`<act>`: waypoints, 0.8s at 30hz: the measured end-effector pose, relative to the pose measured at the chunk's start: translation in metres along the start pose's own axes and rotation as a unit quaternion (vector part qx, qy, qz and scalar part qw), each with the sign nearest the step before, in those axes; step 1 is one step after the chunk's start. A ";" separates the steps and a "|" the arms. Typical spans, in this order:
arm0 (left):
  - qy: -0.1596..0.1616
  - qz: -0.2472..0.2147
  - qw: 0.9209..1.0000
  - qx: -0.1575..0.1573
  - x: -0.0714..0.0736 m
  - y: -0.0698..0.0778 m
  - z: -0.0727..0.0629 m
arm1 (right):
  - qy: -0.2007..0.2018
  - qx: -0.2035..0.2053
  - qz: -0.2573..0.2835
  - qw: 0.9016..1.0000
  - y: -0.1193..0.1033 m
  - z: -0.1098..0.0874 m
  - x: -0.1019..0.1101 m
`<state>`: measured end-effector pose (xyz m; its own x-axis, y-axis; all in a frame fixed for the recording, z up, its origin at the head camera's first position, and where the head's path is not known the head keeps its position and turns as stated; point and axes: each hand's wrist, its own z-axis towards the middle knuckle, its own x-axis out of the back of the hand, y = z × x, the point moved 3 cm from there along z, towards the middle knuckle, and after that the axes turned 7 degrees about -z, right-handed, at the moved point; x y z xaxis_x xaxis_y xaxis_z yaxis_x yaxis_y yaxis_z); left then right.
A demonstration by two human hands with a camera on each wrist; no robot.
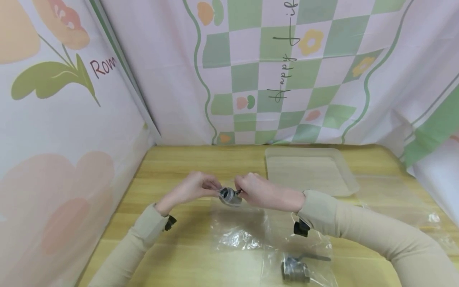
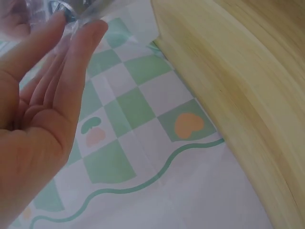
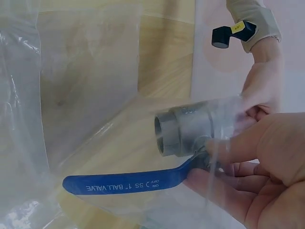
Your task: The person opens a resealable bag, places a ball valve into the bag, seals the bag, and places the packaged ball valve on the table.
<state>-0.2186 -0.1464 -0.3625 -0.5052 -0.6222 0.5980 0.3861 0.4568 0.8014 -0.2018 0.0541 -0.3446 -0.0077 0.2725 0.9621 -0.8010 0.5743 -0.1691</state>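
A metal ball valve [image 3: 188, 129] with a blue lever [image 3: 124, 183] is up between the two hands, with clear plastic bag [image 3: 114, 133] film around it. My right hand [image 1: 263, 192] pinches the valve between thumb and fingers where the lever meets the body. The lever lettering includes "BALL VALVE". From the other side my left hand [image 1: 195, 187] pinches the bag film beside the valve's open end. In the left wrist view the film lies at the fingertips of the left hand [image 2: 43, 109], and the valve is mostly cut off by the frame.
Another ball valve [image 1: 295, 270] lies in a clear bag at the front of the wooden table [image 1: 186, 255]. A translucent tray [image 1: 310, 152] sits at the back right. More clear plastic [image 1: 394, 195] lies to the right of it. Printed curtains [image 1: 172, 99] enclose the table.
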 end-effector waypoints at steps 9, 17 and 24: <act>0.017 0.006 1.000 -0.015 -0.002 0.002 0.003 | -0.031 -0.002 0.021 0.999 0.002 -0.004 -0.017; 0.016 0.033 0.998 -0.047 -0.011 0.001 0.004 | -0.037 0.015 0.009 0.999 -0.003 -0.007 -0.030; 0.046 0.039 0.997 -0.051 -0.004 0.004 0.003 | -0.003 0.039 0.025 0.999 0.001 -0.003 -0.017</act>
<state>-0.2180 -0.1402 -0.3618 -0.3987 -0.6451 0.6518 0.5013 0.4419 0.7440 -0.2004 0.0525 -0.3620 -0.0529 0.2947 0.9541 -0.8432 0.4988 -0.2008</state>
